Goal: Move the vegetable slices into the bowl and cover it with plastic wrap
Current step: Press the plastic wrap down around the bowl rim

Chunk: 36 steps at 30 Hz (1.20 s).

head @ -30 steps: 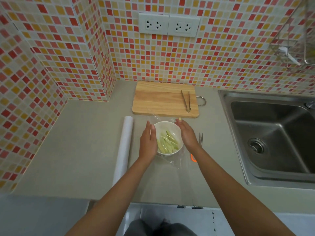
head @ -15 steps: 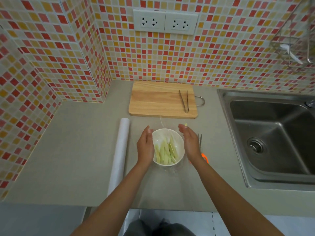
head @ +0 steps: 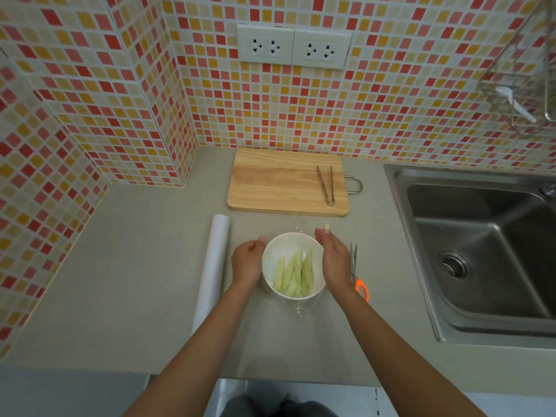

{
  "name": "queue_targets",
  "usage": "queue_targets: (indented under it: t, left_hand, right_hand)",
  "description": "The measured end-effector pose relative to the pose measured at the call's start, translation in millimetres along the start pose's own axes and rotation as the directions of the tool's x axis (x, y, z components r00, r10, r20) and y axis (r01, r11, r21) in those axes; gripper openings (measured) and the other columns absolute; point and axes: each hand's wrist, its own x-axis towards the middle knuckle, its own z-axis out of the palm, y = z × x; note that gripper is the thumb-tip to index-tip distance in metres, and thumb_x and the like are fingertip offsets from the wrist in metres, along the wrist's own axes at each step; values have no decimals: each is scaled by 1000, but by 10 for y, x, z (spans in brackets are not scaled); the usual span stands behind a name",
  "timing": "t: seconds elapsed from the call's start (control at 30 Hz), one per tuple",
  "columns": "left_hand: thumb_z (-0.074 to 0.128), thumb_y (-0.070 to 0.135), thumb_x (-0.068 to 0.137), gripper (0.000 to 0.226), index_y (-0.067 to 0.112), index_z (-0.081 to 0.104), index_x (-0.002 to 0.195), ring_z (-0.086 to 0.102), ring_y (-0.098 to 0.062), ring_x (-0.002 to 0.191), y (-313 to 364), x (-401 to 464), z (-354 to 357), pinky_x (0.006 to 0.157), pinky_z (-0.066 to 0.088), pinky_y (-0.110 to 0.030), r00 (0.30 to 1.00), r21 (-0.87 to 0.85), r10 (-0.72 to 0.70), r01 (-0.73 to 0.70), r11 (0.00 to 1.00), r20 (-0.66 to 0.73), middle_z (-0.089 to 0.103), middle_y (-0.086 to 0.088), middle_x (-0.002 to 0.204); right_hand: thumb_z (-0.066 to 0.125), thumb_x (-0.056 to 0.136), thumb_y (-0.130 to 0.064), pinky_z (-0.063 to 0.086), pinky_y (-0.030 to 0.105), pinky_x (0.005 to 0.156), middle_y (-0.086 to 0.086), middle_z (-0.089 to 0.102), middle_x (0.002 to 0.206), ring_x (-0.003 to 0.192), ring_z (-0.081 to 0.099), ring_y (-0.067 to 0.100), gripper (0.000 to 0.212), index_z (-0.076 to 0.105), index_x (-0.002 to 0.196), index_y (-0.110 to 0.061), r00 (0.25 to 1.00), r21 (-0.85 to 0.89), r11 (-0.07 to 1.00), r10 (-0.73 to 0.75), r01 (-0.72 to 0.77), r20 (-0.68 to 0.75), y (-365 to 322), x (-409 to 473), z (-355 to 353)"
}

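Both your open left hand (head: 247, 260) and right hand (head: 333, 258) flank the round white bowl (head: 270, 257), grasping nothing; press unevenly and its clear plastic wrap (head: 298, 308) may peel loose.

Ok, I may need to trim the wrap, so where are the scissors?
In the head view the scissors lie on the counter just right of the right hand and the bowl, between them and the sink.
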Motion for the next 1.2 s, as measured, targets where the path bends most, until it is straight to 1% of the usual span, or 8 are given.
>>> queue_targets:
  t: [0.17, 0.27, 0.37, 0.47, 0.63, 0.77, 1.03, 1.2]
  left_hand:
    - [64, 20, 90, 18, 4, 71, 89, 65, -20, 77, -4, 30, -71, 65, 52, -25, 989, -79, -104, 113, 990, 106, 71, -8, 86]
    - [63, 17, 91, 15, 3, 69, 92, 64, -13, 68, 39, 67, -103, 49, 50, -15, 964, -142, -162, 194, 971, 210, 69, -4, 79]
    - [61, 16, 93, 19, 0, 70, 90, 65, -14, 67, 22, 93, -115, 55, 51, -20, 949, -152, -156, 203, 967, 273, 71, -3, 75]
    - [59, 19, 94, 20, 4, 71, 87, 66, -13, 68, 17, 70, -94, 54, 51, -18, 959, -146, -115, 157, 977, 260, 72, 0, 72]
    - [44, 35, 99, 44, -1, 68, 98, 65, -25, 86, 18, 27, -35, 81, 50, -36, 985, -44, -3, 11, 999, 171, 70, -12, 92]
    - [40, 38, 100, 42, 3, 53, 82, 54, -21, 76, -98, -98, 84, 60, 39, -28, 990, 184, 139, -139, 973, 13, 57, -2, 77]
    - [23, 52, 99, 60, 12, 42, 59, 51, -19, 61, -152, -87, 127, 60, 40, -32, 996, 134, 84, -80, 988, -26, 54, -3, 62]
    - [27, 51, 100, 61, 14, 32, 51, 43, -18, 52, -137, -60, 130, 53, 32, -32, 990, 186, 127, -113, 976, -65, 45, -2, 52]
  right_hand:
    - [45, 98, -36, 46, 36, 99, 4, 71, 111, 109, 63, 19, 37, 72, 108, -14, 999, -32, 999, 7, -5, 45, -4, -41, 74]
    - [42, 98, -39, 46, 24, 89, -6, 71, 102, 101, 63, 10, 38, 71, 107, -16, 999, -35, 999, 12, -11, 38, 12, -55, 55]
    - [42, 99, -36, 44, 3, 66, -20, 67, 79, 78, 62, -9, 33, 72, 88, -29, 1000, -39, 999, 4, -3, 27, 19, -77, 32]
    - [41, 99, -34, 41, -3, 57, -19, 65, 72, 67, 60, -15, 34, 71, 83, -31, 1000, -39, 999, -1, 2, 14, -5, -110, 21]
    - [35, 100, -42, 42, 5, 70, -9, 69, 98, 91, 61, -3, 44, 70, 110, -16, 1000, -29, 1000, 4, -4, 1, 8, -109, -17]
    - [35, 100, -45, 46, 17, 80, -1, 70, 107, 98, 63, 9, 48, 71, 110, -15, 1000, -26, 999, 21, -22, -15, 34, -155, -2]
    - [34, 98, -50, 47, 38, 98, 3, 71, 111, 108, 63, 20, 52, 71, 111, -15, 999, -41, 998, 35, -36, -28, 21, -161, -45]
    - [37, 98, -49, 48, 31, 93, -7, 72, 101, 106, 64, 16, 45, 73, 103, -23, 999, -33, 999, 2, -3, -32, 31, -181, -32]
